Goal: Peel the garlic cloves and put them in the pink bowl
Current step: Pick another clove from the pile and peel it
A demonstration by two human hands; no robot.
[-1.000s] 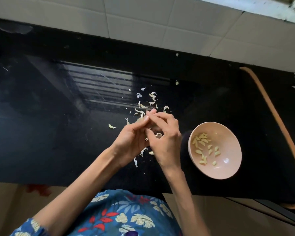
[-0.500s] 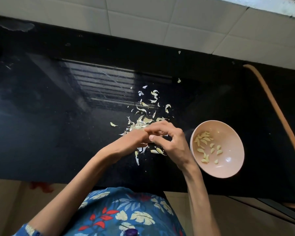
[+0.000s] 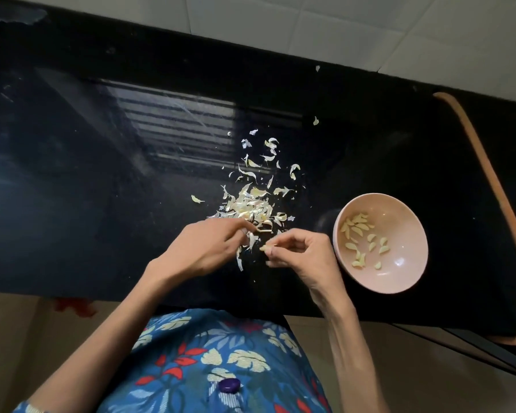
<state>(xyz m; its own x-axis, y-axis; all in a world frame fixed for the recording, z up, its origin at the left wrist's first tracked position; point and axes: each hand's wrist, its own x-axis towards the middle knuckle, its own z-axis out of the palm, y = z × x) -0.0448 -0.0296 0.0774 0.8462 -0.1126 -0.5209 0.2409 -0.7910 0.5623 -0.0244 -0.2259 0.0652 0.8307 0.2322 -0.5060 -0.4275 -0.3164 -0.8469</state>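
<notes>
Head view, from above: the right hand (image 3: pixel 298 253) pinches a small garlic clove (image 3: pixel 264 248) between thumb and curled fingertips, just left of the pink bowl (image 3: pixel 399 263) holding peeled cloves (image 3: pixel 356 229). The left hand (image 3: pixel 203 248) curls loosely at the skin pile (image 3: pixel 251 207); whether it holds anything is unclear. Best to check that the clove is bare, then release it over the bowl.
</notes>
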